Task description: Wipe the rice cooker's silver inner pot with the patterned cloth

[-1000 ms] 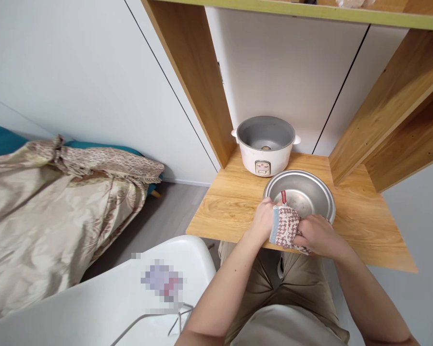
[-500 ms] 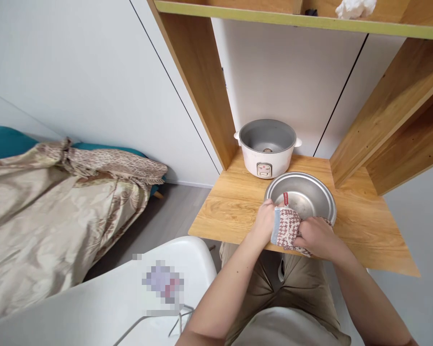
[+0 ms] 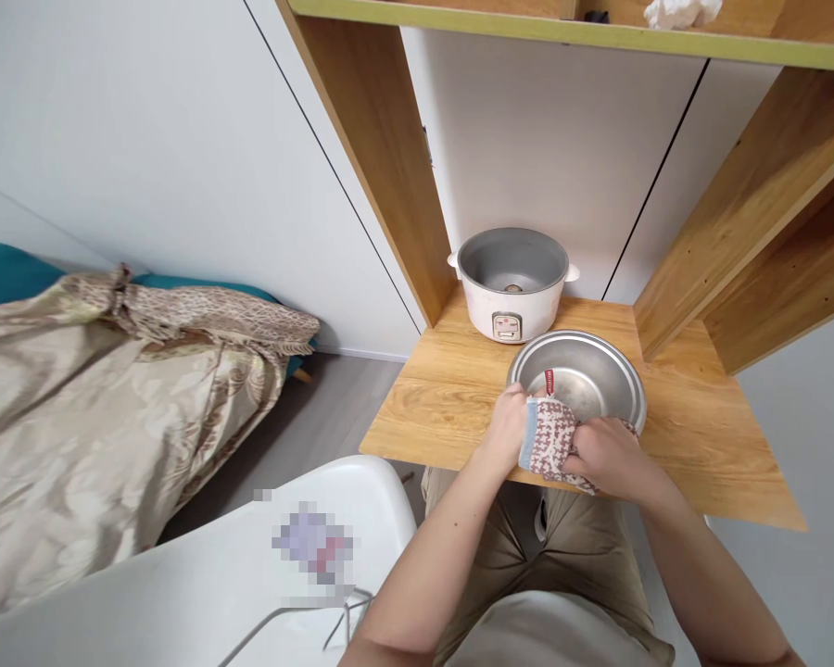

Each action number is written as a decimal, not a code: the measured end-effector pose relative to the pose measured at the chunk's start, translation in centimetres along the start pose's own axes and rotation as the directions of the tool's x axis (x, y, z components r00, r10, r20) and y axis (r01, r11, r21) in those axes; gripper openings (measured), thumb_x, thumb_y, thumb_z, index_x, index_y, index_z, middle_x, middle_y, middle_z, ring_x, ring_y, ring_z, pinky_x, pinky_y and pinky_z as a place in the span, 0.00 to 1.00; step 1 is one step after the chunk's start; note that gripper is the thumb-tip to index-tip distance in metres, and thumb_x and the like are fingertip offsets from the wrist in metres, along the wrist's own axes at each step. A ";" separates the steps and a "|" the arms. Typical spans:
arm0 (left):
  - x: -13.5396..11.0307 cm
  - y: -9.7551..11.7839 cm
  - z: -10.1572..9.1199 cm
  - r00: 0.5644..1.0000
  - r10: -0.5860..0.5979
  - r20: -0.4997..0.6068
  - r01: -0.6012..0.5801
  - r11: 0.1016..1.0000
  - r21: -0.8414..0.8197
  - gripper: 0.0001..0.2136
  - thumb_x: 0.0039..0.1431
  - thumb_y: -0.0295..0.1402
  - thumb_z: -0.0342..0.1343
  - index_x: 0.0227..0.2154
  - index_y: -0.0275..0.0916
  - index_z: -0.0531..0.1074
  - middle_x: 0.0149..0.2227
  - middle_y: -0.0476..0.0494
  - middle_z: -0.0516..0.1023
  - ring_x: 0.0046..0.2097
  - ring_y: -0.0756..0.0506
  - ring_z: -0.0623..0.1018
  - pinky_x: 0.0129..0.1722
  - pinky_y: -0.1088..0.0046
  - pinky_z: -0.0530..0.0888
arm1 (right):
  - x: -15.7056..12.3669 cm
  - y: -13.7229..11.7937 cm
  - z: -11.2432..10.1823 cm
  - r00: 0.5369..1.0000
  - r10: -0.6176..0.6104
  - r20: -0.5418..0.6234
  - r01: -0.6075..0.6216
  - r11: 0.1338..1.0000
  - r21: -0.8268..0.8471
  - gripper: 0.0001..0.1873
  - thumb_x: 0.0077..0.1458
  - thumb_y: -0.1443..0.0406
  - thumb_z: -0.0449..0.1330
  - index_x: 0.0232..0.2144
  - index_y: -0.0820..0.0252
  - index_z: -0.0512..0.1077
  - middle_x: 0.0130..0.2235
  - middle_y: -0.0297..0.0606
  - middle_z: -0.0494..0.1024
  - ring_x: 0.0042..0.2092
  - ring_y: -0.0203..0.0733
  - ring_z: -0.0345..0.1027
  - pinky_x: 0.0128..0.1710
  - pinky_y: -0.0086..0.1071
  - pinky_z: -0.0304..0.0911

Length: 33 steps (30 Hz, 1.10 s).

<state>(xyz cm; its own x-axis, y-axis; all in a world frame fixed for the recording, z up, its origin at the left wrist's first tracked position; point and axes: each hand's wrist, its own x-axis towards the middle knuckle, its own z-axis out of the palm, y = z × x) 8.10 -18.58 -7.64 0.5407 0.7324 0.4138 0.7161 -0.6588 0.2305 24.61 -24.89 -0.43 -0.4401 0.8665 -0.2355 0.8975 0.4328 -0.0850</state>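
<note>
Both hands clutch a patterned oven mitt (image 3: 551, 435) at the near rim of a round, shallow metal inner pot (image 3: 587, 375): the left hand (image 3: 507, 428) pinches its blue-trimmed cuff, the right hand (image 3: 608, 456) is closed around its woven, red-and-white body. Hands, mitt and pot sit where they did half a second ago. The pot rests on the wood-grain counter (image 3: 431, 389), holding only the mitt's tip. Behind it stands a white rice cooker (image 3: 512, 283), its grey well open.
</note>
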 end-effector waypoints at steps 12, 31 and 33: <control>-0.1 0.2 -0.5 1.000 0.028 0.012 -0.029 0.999 0.028 0.09 0.59 0.32 0.48 0.28 0.38 0.73 0.16 0.49 0.69 0.21 0.47 0.67 0.31 0.68 0.63 | 0.0 1.3 -0.2 0.998 -0.037 0.044 0.034 0.997 0.071 0.19 0.54 0.52 0.56 0.27 0.60 0.76 0.29 0.39 0.78 0.27 0.37 0.65 0.25 0.31 0.43; -0.2 -0.1 0.3 1.000 0.008 -0.012 -0.008 1.000 -0.010 0.14 0.62 0.33 0.45 0.25 0.39 0.72 0.16 0.49 0.69 0.20 0.48 0.64 0.30 0.68 0.63 | 0.1 0.5 -0.3 0.998 -0.060 0.035 0.058 0.997 0.053 0.22 0.59 0.51 0.51 0.29 0.60 0.74 0.31 0.42 0.79 0.30 0.40 0.69 0.28 0.32 0.47; -0.2 -0.2 0.4 1.000 0.012 -0.022 -0.012 1.000 -0.016 0.13 0.62 0.33 0.46 0.27 0.38 0.72 0.16 0.49 0.68 0.20 0.48 0.64 0.29 0.69 0.63 | 0.0 0.1 -0.2 0.998 -0.056 0.009 0.055 0.997 0.044 0.21 0.60 0.51 0.49 0.31 0.59 0.74 0.32 0.42 0.79 0.31 0.42 0.71 0.28 0.32 0.48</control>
<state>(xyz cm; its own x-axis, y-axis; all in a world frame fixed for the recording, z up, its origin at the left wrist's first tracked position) 8.03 -18.55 -8.12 0.5396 0.7205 0.4356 0.7023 -0.6705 0.2391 24.68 -24.80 -0.27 -0.4892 0.8388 -0.2389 0.8721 0.4686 -0.1405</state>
